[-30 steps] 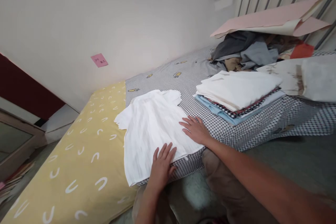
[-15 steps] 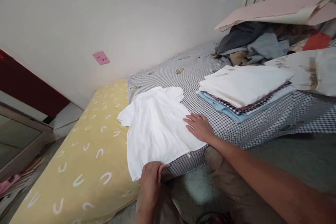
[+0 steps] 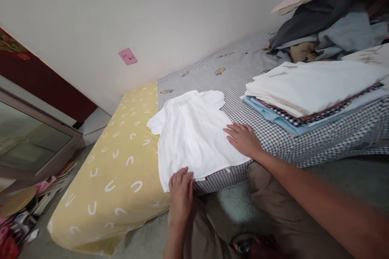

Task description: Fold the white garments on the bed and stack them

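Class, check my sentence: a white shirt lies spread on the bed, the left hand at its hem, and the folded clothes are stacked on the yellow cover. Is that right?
Not quite: in the head view, the folded clothes are stacked on the checked cover. The rest stands: the white shirt lies spread on the bed, the left hand at its hem.

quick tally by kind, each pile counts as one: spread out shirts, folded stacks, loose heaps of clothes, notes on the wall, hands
White shirt, spread out: 1
Folded stack: 1
Loose heap of clothes: 1
Pink note on the wall: 1
Hands: 2 (left hand, right hand)
Total: 6
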